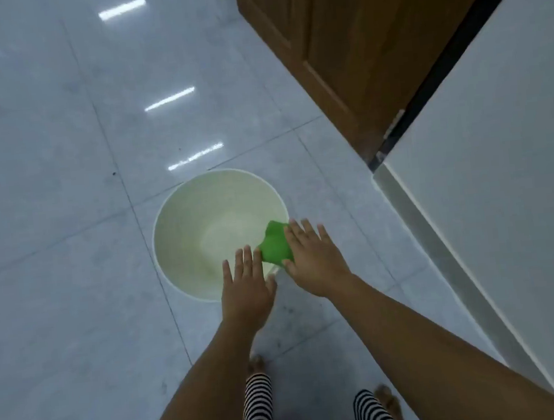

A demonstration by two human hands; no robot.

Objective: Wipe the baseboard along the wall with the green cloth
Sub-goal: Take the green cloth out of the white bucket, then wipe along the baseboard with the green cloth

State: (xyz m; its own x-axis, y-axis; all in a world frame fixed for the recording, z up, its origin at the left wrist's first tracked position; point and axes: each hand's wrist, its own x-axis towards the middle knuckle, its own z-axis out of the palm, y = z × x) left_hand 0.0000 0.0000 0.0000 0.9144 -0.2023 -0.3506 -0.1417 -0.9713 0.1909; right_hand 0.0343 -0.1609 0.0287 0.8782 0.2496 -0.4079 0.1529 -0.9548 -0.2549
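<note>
Right hand (pixel 310 257) grip pinching green cloth (pixel 274 245) over white basin (pixel 180 205) rim; left hand (pixel 245 280) grip splayed, empty. Risk: loose pinch drops cloth into basin; baseboard (pixel 441 244) far right, unwiped.

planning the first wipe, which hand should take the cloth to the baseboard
Right, probably. The right hand already rests on the crumpled green cloth over the pale round basin, and the grey baseboard strip lies on its side; the left hand is farther away.
</note>
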